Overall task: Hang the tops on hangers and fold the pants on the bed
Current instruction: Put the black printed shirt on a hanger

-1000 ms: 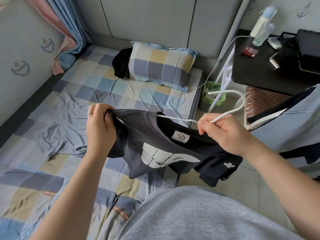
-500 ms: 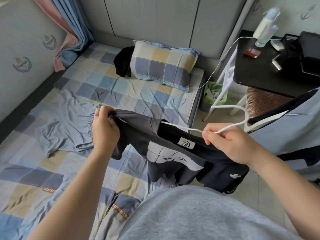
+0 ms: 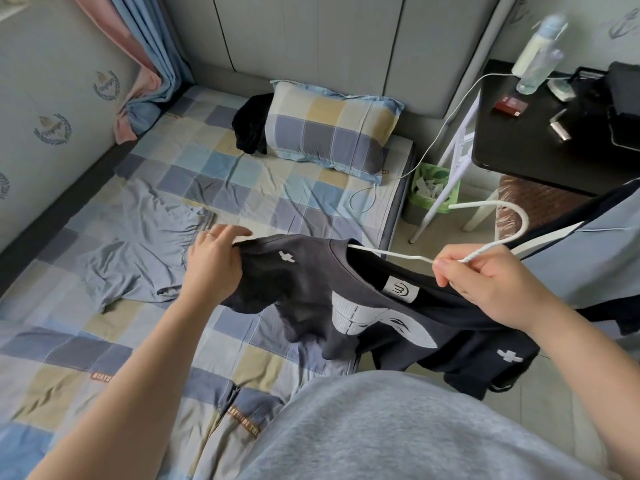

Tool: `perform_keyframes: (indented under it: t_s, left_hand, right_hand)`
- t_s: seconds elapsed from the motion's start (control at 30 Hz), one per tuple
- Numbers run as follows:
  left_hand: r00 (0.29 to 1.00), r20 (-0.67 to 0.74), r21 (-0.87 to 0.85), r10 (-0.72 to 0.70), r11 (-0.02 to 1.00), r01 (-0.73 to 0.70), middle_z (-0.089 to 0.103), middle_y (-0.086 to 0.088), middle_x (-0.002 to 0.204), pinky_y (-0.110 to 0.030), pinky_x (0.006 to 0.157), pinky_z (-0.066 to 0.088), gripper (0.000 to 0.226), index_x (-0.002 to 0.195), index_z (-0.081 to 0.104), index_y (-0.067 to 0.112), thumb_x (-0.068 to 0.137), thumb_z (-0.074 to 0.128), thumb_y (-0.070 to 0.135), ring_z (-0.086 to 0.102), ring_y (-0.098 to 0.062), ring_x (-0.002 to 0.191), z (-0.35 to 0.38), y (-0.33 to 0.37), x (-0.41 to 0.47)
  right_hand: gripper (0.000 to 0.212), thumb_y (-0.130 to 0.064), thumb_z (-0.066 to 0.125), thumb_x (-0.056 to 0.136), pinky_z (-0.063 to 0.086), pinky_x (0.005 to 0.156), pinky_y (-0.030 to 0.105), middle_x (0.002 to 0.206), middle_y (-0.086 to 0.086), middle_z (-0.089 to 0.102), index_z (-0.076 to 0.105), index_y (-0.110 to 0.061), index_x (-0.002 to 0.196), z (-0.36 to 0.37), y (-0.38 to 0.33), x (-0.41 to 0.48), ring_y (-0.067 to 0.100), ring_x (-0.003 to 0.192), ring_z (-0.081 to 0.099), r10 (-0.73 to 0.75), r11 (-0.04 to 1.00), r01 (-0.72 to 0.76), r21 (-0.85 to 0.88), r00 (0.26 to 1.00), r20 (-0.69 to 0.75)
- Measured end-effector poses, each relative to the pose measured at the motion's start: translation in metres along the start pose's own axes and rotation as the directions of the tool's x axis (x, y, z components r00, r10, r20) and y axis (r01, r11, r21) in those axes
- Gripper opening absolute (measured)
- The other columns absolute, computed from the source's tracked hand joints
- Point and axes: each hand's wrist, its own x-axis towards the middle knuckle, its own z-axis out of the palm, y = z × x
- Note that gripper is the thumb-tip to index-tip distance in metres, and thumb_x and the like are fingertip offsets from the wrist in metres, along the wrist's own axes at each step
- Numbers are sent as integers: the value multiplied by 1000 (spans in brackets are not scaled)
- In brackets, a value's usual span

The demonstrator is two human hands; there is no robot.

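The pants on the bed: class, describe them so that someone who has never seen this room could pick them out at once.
Start at the bed with its checked cover. On its wall side, nearer than the pillow, lie the pants, spread and crumpled. They are plain grey-blue with a gathered waistband, unlike the black garment beside the pillow.

Pants on bed, left

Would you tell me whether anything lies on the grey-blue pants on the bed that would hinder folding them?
Nothing visible lies on the pants; they are spread on the bed. Both hands are occupied, though: the left hand pinches the dark T-shirt, the right hand grips its hanger.
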Motion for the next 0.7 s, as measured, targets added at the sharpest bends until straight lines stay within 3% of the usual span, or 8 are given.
perform_keyframes:
  t_s: [0.1,0.2,0.27,0.37,0.47,0.53,0.6,0.7]
  left_hand:
    - [971,44,-172,234,959,-223,64,-1,126,-50,107,37,28,123,67,14,98,54,13,51,-30,125,-4,37,-11]
    - [920,148,-326,362,896,-300,65,15,105,-30,92,46,30,119,69,15,103,48,29,59,-10,103,-10,70,-19]
    - [918,193,-401,345,882,-247,64,16,97,-20,83,44,23,113,71,15,104,51,22,59,0,91,-13,78,-19]
    - [923,235,-499,305,853,-155,67,15,94,-15,79,43,16,104,73,20,100,58,14,62,0,85,-18,80,-15]
    - [914,271,-611,303,788,-80,72,8,90,-28,78,52,19,94,74,25,96,65,8,66,-9,83,-21,80,-13]
    - [898,345,-636,274,772,9,76,-1,90,-41,84,55,17,91,77,23,94,67,10,69,-18,86,-26,79,-9]
    - [838,495,-586,229,800,128,77,-4,93,-44,94,53,16,92,79,23,97,64,27,71,-24,93,-31,76,-2]
    - [665,744,-337,69,897,285,77,-1,93,-35,101,45,50,95,78,20,97,48,60,72,-17,95,-35,78,7]
  right_hand:
    - [29,-34,52,94,25,47,12,47,-10,32,59,-24,67,4,-3,1,7,45,27,-17,999,17,-50,1000,8]
    - [35,-19,54,100,25,47,12,48,-9,32,58,-25,66,7,-5,3,7,45,28,-22,997,23,-68,1000,17]
    - [34,-22,53,100,24,47,13,47,-10,31,58,-24,66,7,-7,3,7,45,28,-10,998,11,-63,1000,17]
    - [37,-16,53,102,25,47,12,47,-10,30,57,-25,66,6,-7,3,7,44,28,6,998,-5,-56,1000,27]
    - [37,-13,52,101,25,48,12,48,-8,31,57,-23,66,5,-7,1,7,45,28,15,998,-13,-53,999,35]
    - [36,-13,53,101,25,49,15,50,-7,32,59,-21,67,7,-6,0,7,46,29,8,997,-6,-71,1000,29]
    - [35,-17,55,101,26,50,19,51,-4,35,60,-19,67,9,-7,-1,7,48,29,-11,996,13,-86,1000,21]
    - [35,-19,55,101,28,53,24,57,8,42,61,-14,68,14,-10,-1,9,51,32,-25,994,29,-104,999,38]
